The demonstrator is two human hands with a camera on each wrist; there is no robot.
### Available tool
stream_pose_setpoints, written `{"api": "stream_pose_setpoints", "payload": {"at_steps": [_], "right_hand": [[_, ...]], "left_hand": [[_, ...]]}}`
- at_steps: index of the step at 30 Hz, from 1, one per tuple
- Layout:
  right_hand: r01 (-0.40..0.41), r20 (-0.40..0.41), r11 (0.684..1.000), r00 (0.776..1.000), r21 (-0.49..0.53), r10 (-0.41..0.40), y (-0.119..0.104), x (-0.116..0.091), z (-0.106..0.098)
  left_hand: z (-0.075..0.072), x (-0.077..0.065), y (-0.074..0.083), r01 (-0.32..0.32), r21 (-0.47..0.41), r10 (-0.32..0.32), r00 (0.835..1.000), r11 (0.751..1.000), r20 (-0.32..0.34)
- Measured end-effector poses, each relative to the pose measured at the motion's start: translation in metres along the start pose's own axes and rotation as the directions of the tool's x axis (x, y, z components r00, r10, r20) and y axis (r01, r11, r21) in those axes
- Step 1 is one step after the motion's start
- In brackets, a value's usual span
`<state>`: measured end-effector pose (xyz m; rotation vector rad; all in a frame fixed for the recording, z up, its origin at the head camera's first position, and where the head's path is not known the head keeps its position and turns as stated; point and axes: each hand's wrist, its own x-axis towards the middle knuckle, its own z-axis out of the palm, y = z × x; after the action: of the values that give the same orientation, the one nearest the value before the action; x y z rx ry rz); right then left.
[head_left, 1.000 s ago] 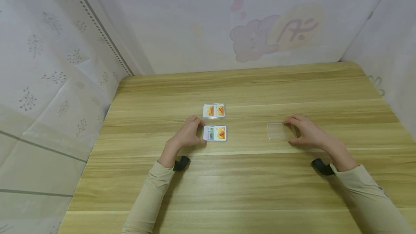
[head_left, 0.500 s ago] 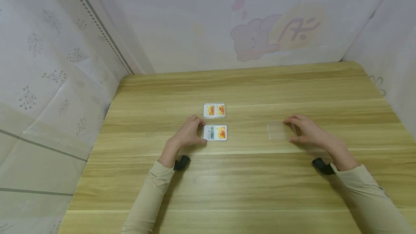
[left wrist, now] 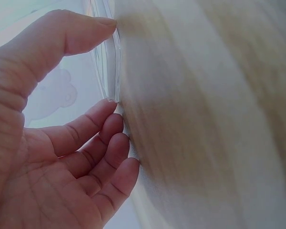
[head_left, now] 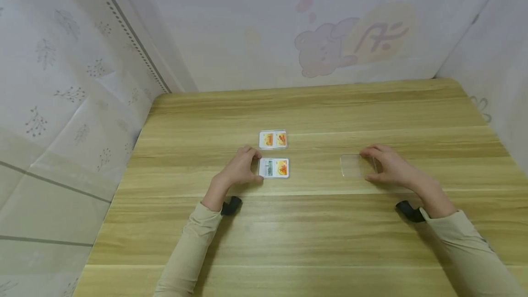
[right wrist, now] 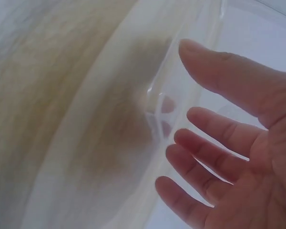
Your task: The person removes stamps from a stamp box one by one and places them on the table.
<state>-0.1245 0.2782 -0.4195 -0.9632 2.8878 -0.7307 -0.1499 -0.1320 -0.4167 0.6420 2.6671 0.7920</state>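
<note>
In the head view my left hand [head_left: 240, 167] pinches the left end of a flat clear case [head_left: 274, 168], which holds a white card with one green and one orange stamp-like picture. The left wrist view shows the thumb on one edge of that case [left wrist: 109, 62] and the index fingertip on the other. Over on the right, my right hand [head_left: 387, 167] holds the right end of a clear plastic cover [head_left: 350, 166], thumb and fingers at opposite edges. In the right wrist view the cover [right wrist: 157, 102] is see-through and close to the wood.
A second flat case [head_left: 273, 139] with two orange pictures lies just beyond the left one. All of this is on a wood-grain table [head_left: 305, 233]. A pale printed curtain [head_left: 231, 49] stands behind the far edge, and another hangs at the left.
</note>
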Motion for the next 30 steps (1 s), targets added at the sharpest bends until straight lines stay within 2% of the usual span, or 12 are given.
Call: {"api": "stream_pose_setpoints", "payload": {"at_steps": [6,16,30], "right_hand": [[0.049,-0.066,0.998,0.996,-0.03,-0.051,-0.005,0.005,-0.001],[0.12,-0.103,0.992,0.987,-0.036,-0.123,-0.016,0.015,0.0],[0.146,-0.118,0.989,0.983,0.006,-0.144,-0.031,0.033,0.006]], "left_hand": [[0.0,0.001,0.0,-0.006,0.006,0.006,1.0,1.0,-0.003],[0.0,0.0,0.0,0.002,-0.001,-0.002,1.0,1.0,0.002],[0.001,0.0,0.0,0.009,0.017,-0.009,1.0,1.0,-0.01]]}}
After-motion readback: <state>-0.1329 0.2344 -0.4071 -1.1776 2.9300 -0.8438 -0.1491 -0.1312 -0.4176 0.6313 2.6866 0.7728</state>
